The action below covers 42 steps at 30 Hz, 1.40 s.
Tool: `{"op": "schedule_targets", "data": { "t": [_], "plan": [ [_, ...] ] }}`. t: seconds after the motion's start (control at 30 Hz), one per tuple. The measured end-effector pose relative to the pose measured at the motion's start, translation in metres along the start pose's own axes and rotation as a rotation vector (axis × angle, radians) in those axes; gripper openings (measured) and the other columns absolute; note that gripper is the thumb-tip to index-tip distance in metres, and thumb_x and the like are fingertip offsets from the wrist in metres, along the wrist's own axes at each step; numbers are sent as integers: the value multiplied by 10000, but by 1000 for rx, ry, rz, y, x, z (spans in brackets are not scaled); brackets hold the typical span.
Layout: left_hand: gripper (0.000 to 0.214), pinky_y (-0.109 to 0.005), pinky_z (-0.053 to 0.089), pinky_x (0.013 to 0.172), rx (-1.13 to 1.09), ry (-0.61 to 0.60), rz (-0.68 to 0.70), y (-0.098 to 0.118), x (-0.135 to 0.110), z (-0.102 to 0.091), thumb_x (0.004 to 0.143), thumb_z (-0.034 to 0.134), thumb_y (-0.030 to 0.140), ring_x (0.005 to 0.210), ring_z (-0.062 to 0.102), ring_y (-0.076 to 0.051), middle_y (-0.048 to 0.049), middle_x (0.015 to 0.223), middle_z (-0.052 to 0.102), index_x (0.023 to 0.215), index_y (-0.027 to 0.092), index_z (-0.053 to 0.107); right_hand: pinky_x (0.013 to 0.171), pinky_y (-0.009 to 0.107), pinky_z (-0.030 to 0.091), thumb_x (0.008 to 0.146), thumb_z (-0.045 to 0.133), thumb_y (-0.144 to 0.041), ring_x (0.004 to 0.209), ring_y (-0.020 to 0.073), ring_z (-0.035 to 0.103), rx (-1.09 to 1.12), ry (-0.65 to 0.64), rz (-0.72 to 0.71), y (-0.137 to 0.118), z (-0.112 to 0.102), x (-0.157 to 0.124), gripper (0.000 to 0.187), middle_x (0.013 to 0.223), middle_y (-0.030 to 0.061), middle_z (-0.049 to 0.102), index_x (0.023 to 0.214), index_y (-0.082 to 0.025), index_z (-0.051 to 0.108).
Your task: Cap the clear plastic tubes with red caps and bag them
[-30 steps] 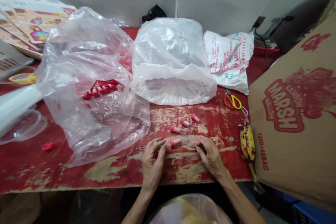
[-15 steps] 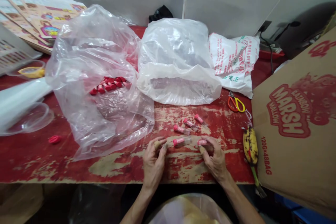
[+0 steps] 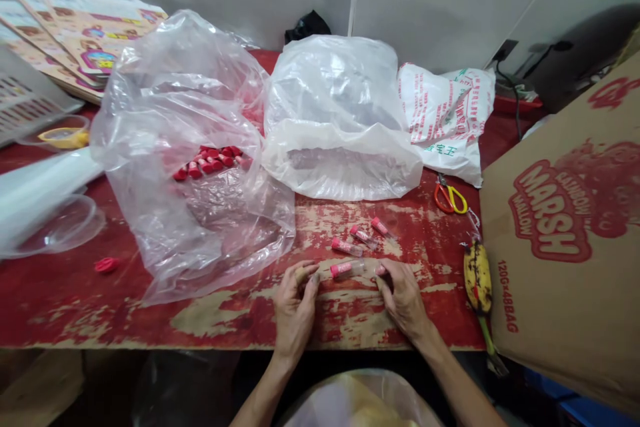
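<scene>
My right hand (image 3: 401,293) pinches a small clear tube with a pink end (image 3: 381,271) low over the table, and the fingers hide most of it. My left hand (image 3: 296,300) rests to the left with fingers curled and the thumb apart, nothing visible between them. Between the hands lies a pink-capped clear tube (image 3: 346,269). Just beyond it are similar tubes, one nearer (image 3: 347,247), one in the middle (image 3: 363,237) and one farthest back (image 3: 383,229). A tan covering shows on a left finger.
Behind, a clear plastic bag (image 3: 200,100) holds several red-capped pieces (image 3: 215,161). Beside it stand a white translucent bag (image 3: 340,93) and a printed white sack (image 3: 445,113). Scissors (image 3: 450,197), a banana (image 3: 477,277) and a marshmallow carton (image 3: 565,227) line the right. A red piece (image 3: 106,265) lies left.
My right hand has shifted slightly left and its fingers now cover more of the tube's pink end. My left hand stays almost still, and the tubes on the table lie as before.
</scene>
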State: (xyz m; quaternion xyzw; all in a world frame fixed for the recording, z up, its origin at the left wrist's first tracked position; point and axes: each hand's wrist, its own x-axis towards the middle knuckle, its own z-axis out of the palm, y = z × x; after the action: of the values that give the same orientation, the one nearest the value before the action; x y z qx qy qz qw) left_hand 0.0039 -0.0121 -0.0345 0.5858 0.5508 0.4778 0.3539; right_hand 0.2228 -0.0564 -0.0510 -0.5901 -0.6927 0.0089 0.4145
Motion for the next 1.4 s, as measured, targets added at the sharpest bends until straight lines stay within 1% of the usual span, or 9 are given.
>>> {"op": "schedule_targets", "data": {
  "t": [0.23,0.4,0.47,0.57,0.73,0.83,0.93,1.07,1.4],
  "plan": [
    [172,-350,469,886,-3,-6,-8,-2,-1,1,842,544,321,973,596,-187,-49,998,628,907,213,662,786,373,510,819,591,-204,826,190,624,207,24,279,-5,0,4,268,879,34,649,1080,-237,537],
    [179,-356,470,895,-17,-11,-21,-1,0,1,842,541,328,988,592,-190,-53,1004,627,914,211,657,641,285,520,812,617,-328,697,145,630,827,123,709,-11,-6,19,338,831,-11,643,1092,-257,442],
    [180,-355,470,897,-23,-15,-33,-1,0,2,843,541,326,988,592,-187,-52,1007,627,923,213,656,571,255,500,832,581,-377,642,133,613,1015,148,777,-9,-7,23,260,789,-14,627,1014,-248,449],
    [180,-351,475,892,-26,-11,-44,-1,0,3,836,549,329,978,596,-187,-49,1001,631,917,215,662,535,242,488,843,568,-386,614,128,601,1065,157,799,-7,-6,21,219,743,-17,602,956,-239,452],
    [164,-340,482,873,-41,-8,-41,1,-2,3,827,562,323,960,601,-186,-46,971,645,885,212,668,677,306,544,821,618,-276,789,163,649,729,194,607,-12,-8,9,331,909,28,644,1097,-241,439],
    [159,-332,480,869,-49,-2,-44,3,-2,3,826,564,316,951,603,-180,-44,967,648,884,211,669,801,374,537,832,588,-182,936,200,632,322,44,299,-11,-11,5,290,1031,71,647,1105,-240,512],
    [160,-330,483,862,-54,7,-44,5,-3,4,824,567,316,943,606,-180,-44,966,648,884,209,670,826,388,532,842,524,-95,969,201,617,124,-72,41,-6,-11,4,326,1041,66,645,1127,-253,528],
    [156,-328,489,849,-64,17,-29,7,-4,4,822,570,318,930,610,-179,-45,952,649,862,207,672,836,391,533,831,509,-62,1026,206,596,63,-6,-31,-1,-7,3,413,1086,93,606,1203,-235,466],
    [162,-346,506,851,5,37,23,10,-8,1,839,548,303,948,619,-191,-58,975,658,897,209,666,747,372,520,837,495,-105,853,207,622,-47,-112,-50,-5,-11,12,408,950,65,636,1220,-236,449]
  ]
}}
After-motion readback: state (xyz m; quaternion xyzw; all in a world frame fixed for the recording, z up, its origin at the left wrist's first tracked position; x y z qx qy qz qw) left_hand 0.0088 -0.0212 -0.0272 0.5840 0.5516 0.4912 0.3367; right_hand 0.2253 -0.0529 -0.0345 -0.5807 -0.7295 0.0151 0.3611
